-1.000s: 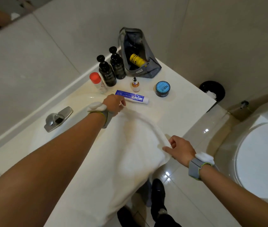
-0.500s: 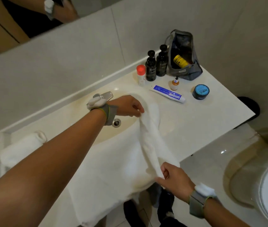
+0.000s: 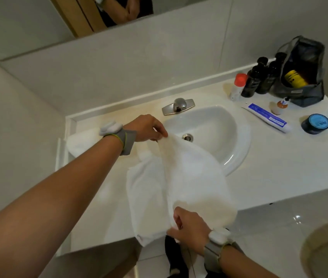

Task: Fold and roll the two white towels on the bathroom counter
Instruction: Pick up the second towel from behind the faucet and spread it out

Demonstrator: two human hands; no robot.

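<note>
left hand pinches towel corner at 11 o'clock | right hand grips its near edge at 6 | second towel at 9 on worktop

Two white towels, two dark bottles, one toothpaste tube, one blue tin, one pouch.

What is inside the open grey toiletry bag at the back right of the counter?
Inside the grey toiletry bag a yellow container with dark markings shows, leaning against the dark lining. Anything deeper is hidden by the bag's front wall and shadow.
</note>
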